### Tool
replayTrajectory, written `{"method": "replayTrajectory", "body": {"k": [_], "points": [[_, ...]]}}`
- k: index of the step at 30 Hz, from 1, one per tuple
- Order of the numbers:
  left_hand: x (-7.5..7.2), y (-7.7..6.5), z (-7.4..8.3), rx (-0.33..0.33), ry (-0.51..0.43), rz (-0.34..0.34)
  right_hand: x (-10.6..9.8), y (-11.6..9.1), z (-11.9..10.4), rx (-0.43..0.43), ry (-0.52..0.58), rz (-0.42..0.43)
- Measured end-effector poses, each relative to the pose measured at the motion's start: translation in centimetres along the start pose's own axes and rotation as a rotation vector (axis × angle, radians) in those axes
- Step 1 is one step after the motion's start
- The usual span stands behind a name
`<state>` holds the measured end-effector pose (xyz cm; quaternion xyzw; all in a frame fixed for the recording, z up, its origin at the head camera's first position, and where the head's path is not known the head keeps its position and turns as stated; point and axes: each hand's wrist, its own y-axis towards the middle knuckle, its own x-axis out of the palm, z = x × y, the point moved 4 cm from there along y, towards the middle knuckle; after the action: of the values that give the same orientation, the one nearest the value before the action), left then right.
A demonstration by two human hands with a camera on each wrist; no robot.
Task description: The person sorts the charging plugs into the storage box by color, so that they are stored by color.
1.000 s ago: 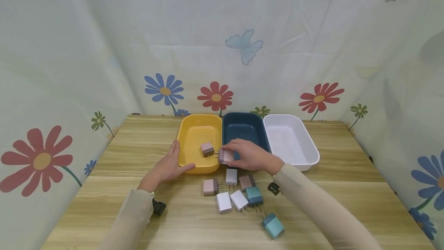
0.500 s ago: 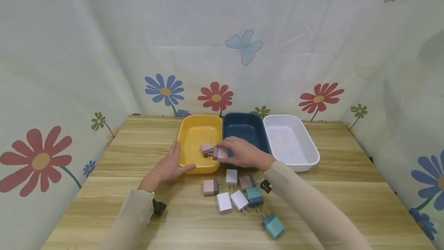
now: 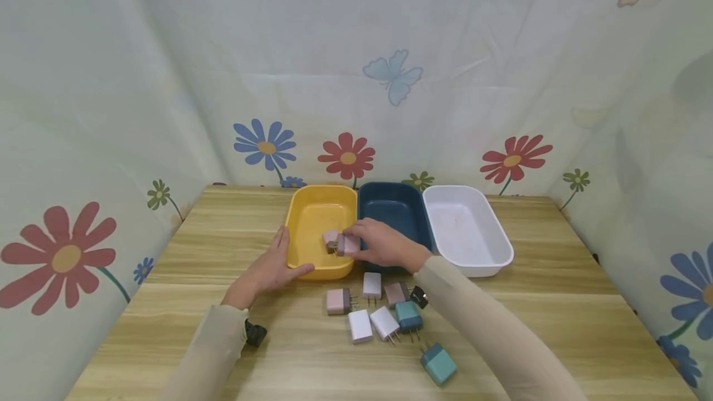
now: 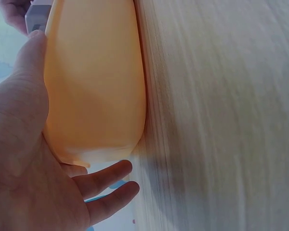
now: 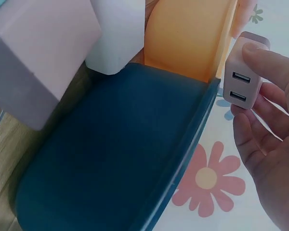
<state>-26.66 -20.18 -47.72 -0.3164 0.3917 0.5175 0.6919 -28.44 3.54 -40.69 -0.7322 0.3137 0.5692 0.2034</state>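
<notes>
Hanging behind everything, a flowered cloth (image 3: 312, 30) is the largest thing before you, followed by the wood-grain tabletop (image 3: 557, 302). Across its far part stand three trays side by side: the white tray (image 3: 465, 228) on the right, the dark blue tray (image 3: 392, 215) in the middle, the yellow tray (image 3: 323, 203) on the left. Your left hand (image 3: 270, 268) rests against the yellow tray's near left corner, thumb at the rim, its fingers spread and extended along the outside. Your right hand (image 3: 387, 243) has its fingers closed in a pinch on the held pink charger (image 3: 349, 244), which you hold over the yellow tray near its right wall. Just left of it, inside that tray, lies a second pink charger (image 3: 331, 238); you cannot tell whether the two touch. Nearer you on the tabletop lie two teal chargers (image 3: 439, 364), three white chargers (image 3: 360, 325) and two more pink chargers (image 3: 337, 301). Smallest are the two port slots (image 5: 241, 77) in your held charger's end, facing your right wrist camera.
</notes>
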Motion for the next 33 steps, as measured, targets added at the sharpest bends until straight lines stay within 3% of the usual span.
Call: {"method": "replayTrajectory", "body": {"k": [20, 33], "points": [[0.1, 0.5, -0.3, 0.010, -0.012, 0.010, 1.0, 1.7, -0.1, 0.085, 0.104, -0.082], [0.1, 0.6, -0.6, 0.015, -0.011, 0.015, 1.3, 2.0, -0.1, 0.079, 0.141, -0.083]]}}
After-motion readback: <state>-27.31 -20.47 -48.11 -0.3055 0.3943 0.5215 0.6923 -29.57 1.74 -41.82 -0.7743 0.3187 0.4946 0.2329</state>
